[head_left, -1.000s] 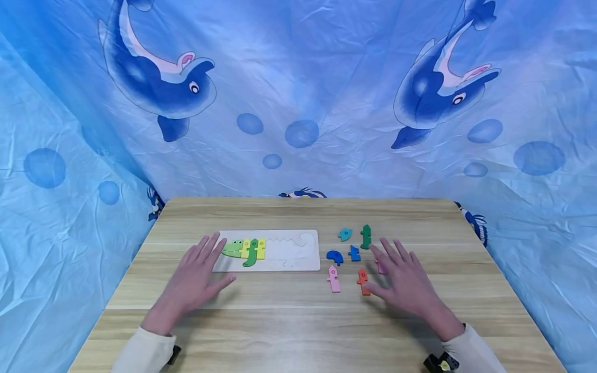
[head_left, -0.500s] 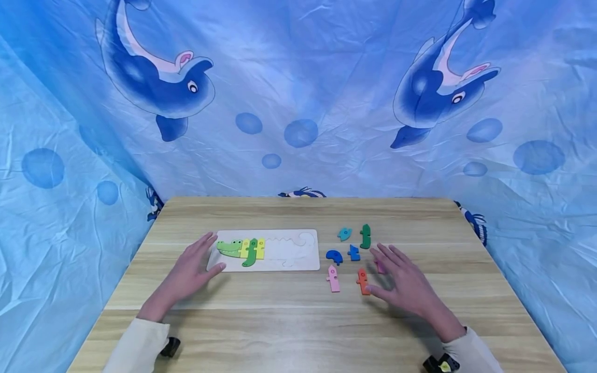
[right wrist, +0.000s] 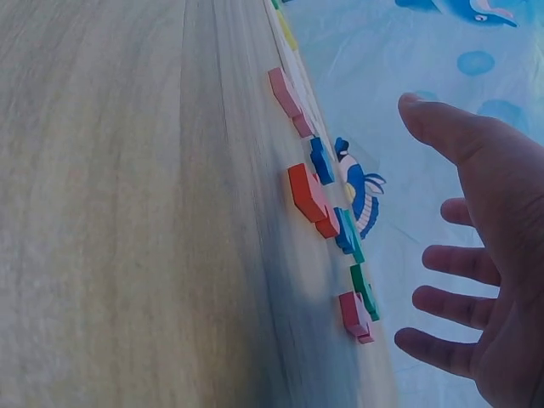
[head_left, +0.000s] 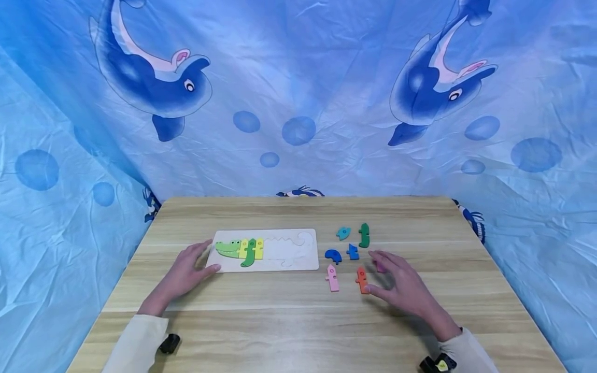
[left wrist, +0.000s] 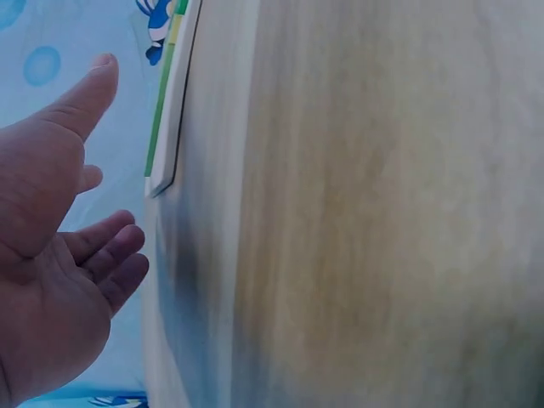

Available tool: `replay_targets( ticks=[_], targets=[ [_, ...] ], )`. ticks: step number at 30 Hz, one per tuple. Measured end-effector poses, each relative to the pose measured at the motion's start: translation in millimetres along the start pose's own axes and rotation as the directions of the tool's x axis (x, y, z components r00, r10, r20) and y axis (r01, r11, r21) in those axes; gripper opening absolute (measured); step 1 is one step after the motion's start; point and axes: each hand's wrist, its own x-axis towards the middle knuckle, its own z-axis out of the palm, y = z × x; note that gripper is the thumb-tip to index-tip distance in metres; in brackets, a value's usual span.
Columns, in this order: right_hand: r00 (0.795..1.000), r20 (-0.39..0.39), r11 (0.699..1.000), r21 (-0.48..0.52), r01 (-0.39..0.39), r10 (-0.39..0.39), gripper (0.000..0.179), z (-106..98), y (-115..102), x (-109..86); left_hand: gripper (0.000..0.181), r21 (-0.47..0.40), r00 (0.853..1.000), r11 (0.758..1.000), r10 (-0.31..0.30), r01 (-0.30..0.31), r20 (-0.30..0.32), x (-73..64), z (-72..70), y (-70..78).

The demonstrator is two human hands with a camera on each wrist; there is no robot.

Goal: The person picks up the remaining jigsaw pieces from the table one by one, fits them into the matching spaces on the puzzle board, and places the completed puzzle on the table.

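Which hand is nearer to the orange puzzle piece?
Right: the right hand hovers beside the orange puzzle piece, thumb closest. The left hand is farther away, at the left end of the white board.

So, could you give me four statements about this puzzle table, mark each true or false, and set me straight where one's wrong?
1. The green crocodile-head piece lies on the white rectangular board. True.
2. The left hand is by the board's right end. False: the left hand is by its left end.
3. The orange pointed piece lies on the wood-grain table. True.
4. The right hand grips the orange pointed piece. False: the right hand holds nothing.
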Motion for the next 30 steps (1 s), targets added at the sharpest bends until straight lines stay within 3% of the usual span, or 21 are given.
replay_targets(
  ticks=[12, 22, 30],
  targets=[
    [0.998, 0.059, 0.996, 0.088, -0.014, 0.009, 0.082, -4, 7, 8.7, 0.085, 0.046, 1.0, 0.998, 0.03, -0.031, 0.009, 8.2, 2.6, -7.9],
    [0.989, 0.148, 0.983, 0.173, -0.057, 0.032, 0.083, 9, 14, 13.7, 0.079, 0.044, 0.999, 0.998, 0.034, -0.034, 0.01, 12.0, 7.0, -13.4],
    [0.979, 0.188, 0.986, 0.124, -0.107, 0.082, 0.083, 16, 19, 9.8, 0.08, 0.048, 0.999, 0.998, 0.038, -0.039, 0.01, 13.8, 8.4, -17.0]
  ],
)
